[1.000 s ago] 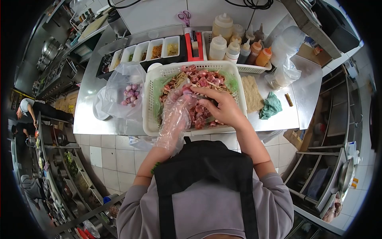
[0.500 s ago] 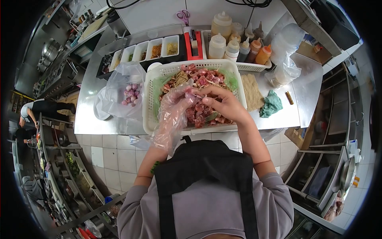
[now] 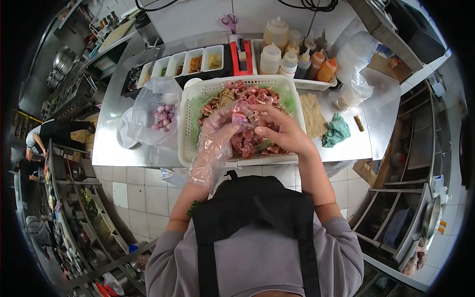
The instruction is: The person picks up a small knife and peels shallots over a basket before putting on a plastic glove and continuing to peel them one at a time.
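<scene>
My left hand (image 3: pixel 217 127), in a loose clear plastic glove, is closed around a small clear plastic bag (image 3: pixel 241 120) with pink pieces showing through it. Bare, my right hand (image 3: pixel 282 129) grips the bag's right side between thumb and fingers; its fingertips are partly hidden. Both hands are over a white perforated basket (image 3: pixel 185 119) lined with green plastic (image 3: pixel 285 100). Raw chopped meat (image 3: pixel 243 143) fills the basket, with pale brown strips (image 3: pixel 226 99) on top at the back left.
A bag of shallots (image 3: pixel 164 117) stands left of the basket. Seasoning tubs (image 3: pixel 195 63) and squeeze bottles (image 3: pixel 270 59) line the back. Right of the basket lie a tan cloth (image 3: pixel 313 115) and a green cloth (image 3: pixel 337 131). Another person (image 3: pixel 49 136) bends over at far left.
My right thumb and fingers have spread wider apart at the plastic. The pink contents between my hands now show more plainly. Both hands stay over the basket.
</scene>
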`<state>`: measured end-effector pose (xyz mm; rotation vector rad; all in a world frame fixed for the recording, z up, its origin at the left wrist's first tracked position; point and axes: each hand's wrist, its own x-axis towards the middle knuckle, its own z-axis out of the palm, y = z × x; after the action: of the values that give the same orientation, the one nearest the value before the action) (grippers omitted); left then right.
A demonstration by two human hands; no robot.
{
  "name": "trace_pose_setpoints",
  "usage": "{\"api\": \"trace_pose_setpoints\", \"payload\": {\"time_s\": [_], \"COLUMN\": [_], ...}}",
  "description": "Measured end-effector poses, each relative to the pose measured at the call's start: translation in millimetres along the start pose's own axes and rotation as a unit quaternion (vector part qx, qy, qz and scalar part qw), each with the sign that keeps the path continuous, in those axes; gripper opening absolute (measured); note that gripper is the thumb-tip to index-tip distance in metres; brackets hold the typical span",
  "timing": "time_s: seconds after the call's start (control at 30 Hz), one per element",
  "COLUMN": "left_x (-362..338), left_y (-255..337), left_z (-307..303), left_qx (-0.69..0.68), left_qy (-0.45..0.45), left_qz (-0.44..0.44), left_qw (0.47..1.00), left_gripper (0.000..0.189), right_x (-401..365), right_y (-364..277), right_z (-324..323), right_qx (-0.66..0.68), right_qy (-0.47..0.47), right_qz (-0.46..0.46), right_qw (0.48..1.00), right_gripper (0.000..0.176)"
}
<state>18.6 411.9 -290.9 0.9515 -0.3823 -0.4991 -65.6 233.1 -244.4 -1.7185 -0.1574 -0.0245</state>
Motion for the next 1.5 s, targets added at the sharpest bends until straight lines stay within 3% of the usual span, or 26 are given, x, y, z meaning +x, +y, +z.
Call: {"api": "trace_pose_setpoints", "payload": {"time_s": [0.1,0.17,0.3,0.5,0.57,0.6,0.7,0.77,0.9,0.97,1.1,1.5], "left_x": [-2,-3,-7,-6,-4,-4,-5,-7,-9,-6,1,4], "left_y": [1,0,4,11,6,3,-2,2,4,-1,-1,-7], "left_z": [2,2,6,21,21,17,8,10,16,12,13,-5], "left_qx": [0.004,0.029,0.051,0.006,-0.042,-0.042,-0.051,-0.025,0.018,-0.027,-0.148,-0.272], "left_qy": [-0.007,-0.012,-0.012,0.069,0.099,0.099,0.086,0.087,0.095,0.085,0.068,0.004], "left_qz": [-0.015,-0.003,-0.006,-0.081,-0.053,-0.053,-0.041,-0.049,-0.05,-0.048,-0.063,-0.066], "left_qw": [1.0,0.999,0.999,0.994,0.993,0.993,0.994,0.995,0.994,0.995,0.985,0.96], "left_gripper": [0.036,0.04,0.041,0.04,0.038,0.038,0.037,0.037,0.039,0.04,0.042,0.029], "right_x": [0,1,6,8,3,3,6,9,11,10,11,23], "right_y": [-3,-5,8,7,-2,-2,0,7,13,12,10,28], "right_z": [7,10,11,13,14,15,21,22,15,15,17,12], "right_qx": [-0.062,-0.073,-0.096,-0.092,-0.094,-0.095,-0.059,-0.114,-0.112,-0.06,-0.069,-0.095], "right_qy": [0.008,0.048,0.087,0.102,0.058,0.059,0.086,0.112,0.115,0.118,0.118,0.24], "right_qz": [0.024,-0.052,-0.089,-0.096,0.027,0.027,-0.029,-0.117,-0.087,-0.036,-0.057,-0.06], "right_qw": [0.998,0.995,0.988,0.986,0.993,0.993,0.994,0.98,0.983,0.991,0.989,0.964], "right_gripper": [0.03,0.029,0.028,0.028,0.029,0.029,0.031,0.03,0.029,0.028,0.028,0.027]}}
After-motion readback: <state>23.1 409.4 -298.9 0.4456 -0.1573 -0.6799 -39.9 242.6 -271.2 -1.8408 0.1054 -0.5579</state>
